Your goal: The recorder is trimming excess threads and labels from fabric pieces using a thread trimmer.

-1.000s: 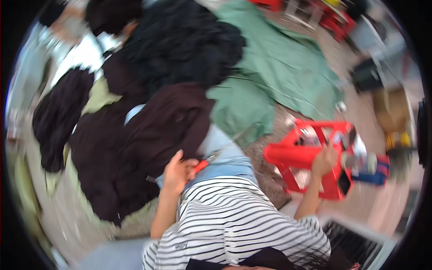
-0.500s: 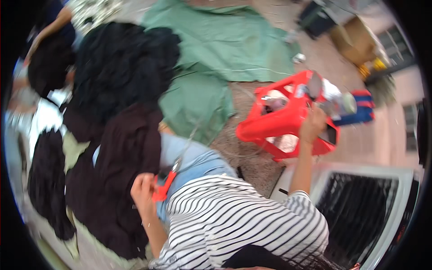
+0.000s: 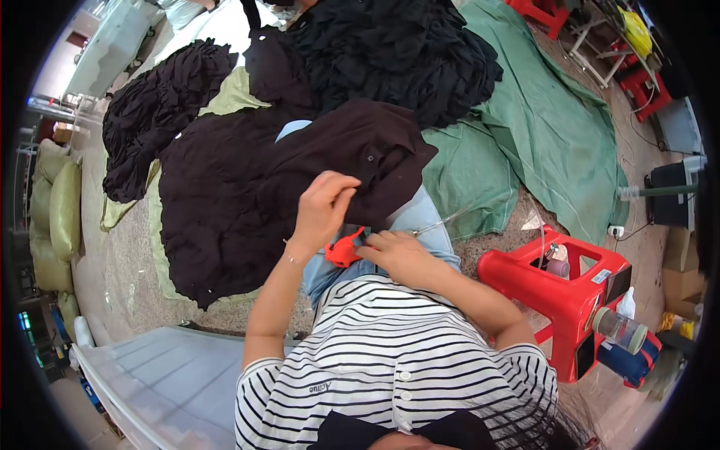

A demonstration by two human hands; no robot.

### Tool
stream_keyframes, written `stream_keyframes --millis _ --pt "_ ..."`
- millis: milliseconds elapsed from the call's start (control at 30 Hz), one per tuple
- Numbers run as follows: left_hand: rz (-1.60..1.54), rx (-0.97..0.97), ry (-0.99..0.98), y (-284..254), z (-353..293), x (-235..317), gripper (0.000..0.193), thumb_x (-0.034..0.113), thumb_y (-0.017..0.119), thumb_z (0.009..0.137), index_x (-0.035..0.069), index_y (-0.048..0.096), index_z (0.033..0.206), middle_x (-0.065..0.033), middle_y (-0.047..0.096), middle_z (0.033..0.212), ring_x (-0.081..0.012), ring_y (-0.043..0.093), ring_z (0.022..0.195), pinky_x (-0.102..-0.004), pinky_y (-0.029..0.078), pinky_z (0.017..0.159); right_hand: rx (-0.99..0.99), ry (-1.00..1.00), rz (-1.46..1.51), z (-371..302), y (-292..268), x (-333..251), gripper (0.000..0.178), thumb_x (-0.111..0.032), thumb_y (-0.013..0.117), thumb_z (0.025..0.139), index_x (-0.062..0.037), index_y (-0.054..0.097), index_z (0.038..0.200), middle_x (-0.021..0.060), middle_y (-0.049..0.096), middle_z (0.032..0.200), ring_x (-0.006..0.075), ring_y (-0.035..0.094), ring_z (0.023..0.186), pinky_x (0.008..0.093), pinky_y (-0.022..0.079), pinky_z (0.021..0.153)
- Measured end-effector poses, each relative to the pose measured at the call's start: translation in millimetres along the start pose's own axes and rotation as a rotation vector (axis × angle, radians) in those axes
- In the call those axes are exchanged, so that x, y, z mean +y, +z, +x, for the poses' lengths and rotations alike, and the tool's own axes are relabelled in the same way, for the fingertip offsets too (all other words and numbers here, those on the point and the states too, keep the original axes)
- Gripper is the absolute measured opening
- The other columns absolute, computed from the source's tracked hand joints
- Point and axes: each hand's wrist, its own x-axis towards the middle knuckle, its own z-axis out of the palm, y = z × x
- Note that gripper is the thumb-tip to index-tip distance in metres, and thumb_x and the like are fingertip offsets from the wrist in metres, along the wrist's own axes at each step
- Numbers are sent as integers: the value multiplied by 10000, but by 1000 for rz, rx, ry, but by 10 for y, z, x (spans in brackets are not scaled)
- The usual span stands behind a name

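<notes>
The left hand [image 3: 324, 210] is pinched above a dark brown garment [image 3: 349, 150]; whether anything is held cannot be told. A red-handled tool [image 3: 341, 253] on the lap is partly covered by the right hand [image 3: 401, 257], its grip unclear. A red plastic stool [image 3: 525, 268] is seen rightward.

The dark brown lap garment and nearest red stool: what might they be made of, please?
Dark brown lap garment: seemingly matte cloth, from its soft folds; fibre unclear. Nearest red stool: likely moulded plastic, glossy, given its highlights and rounded edges.
</notes>
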Motion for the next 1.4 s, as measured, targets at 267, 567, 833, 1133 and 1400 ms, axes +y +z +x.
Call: stream_keyframes --millis 267,567,833,1133,1400 --pt "195 -339 86 151 125 -331 379 47 735 776 115 635 1135 -73 560 1094 -288 611 994 -400 524 835 -284 377 -42 58 -29 -10 531 -81 661 758 -129 521 1268 156 643 920 366 674 704 482 539 609" --pt "253 -168 280 434 49 -571 198 62 702 767 95 625 947 -59 580 897 -262 640 829 -371 542 709 23 929 -120 -698 -879 -223 564 -305 826 762 -66 651 1243 172 586 1068 346 643 935 426 522 750" --pt "-36 -211 47 350 81 -462 153 15 675 754 47 607 888 -90 584 781 -261 637 695 -355 535 641 89 828 -67 -366 -697 -385 322 -338 745 875 -67 640 1012 175 687 825 412 659 714 470 501 609" --pt "-238 -189 -181 379 33 -498 157 -3 705 768 2 607 889 -103 620 761 -209 651 662 -316 532 629 0 827 -119 -300 -653 -356 377 -383 695 907 -37 548 890 174 672 766 411 653 611 508 486 529" --pt "-143 -148 -68 247 295 -253 115 16 698 808 5 636 903 -93 617 762 -197 637 634 -324 519 602 166 869 -114 -346 -776 -287 300 -344 716 899 -72 612 971 178 687 790 418 660 670 493 495 567"
